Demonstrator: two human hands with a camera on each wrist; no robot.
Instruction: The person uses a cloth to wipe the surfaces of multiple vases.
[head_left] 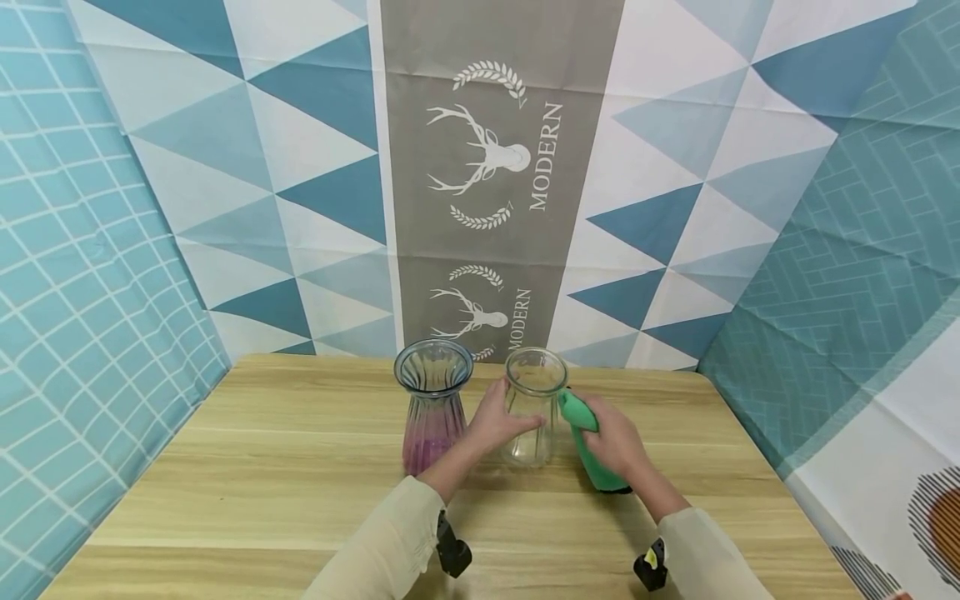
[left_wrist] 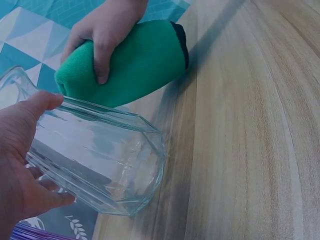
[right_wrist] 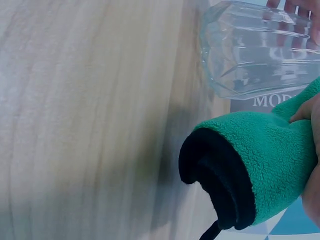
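Note:
A clear glass vase (head_left: pixel 531 450) with a wide rim and faceted sides stands on the table, and my left hand (head_left: pixel 501 421) grips it around the upper body, thumb on the near side. In my right hand (head_left: pixel 617 433) is a folded green cloth (left_wrist: pixel 145 62) with a black edge, held right beside the vase. The cloth's fuzzy surface and dark trim (right_wrist: pixel 212 172) show closely in the right wrist view. Left of my left hand stands a second glass vase (head_left: pixel 433 408), ribbed, bluish at the top and purple-pink at the base.
The light wooden table (head_left: pixel 300 467) ends at a patterned backdrop (head_left: pixel 322 167) close behind both vases. Tiled-pattern sheets (head_left: pixel 97 233) hang along the left and right sides.

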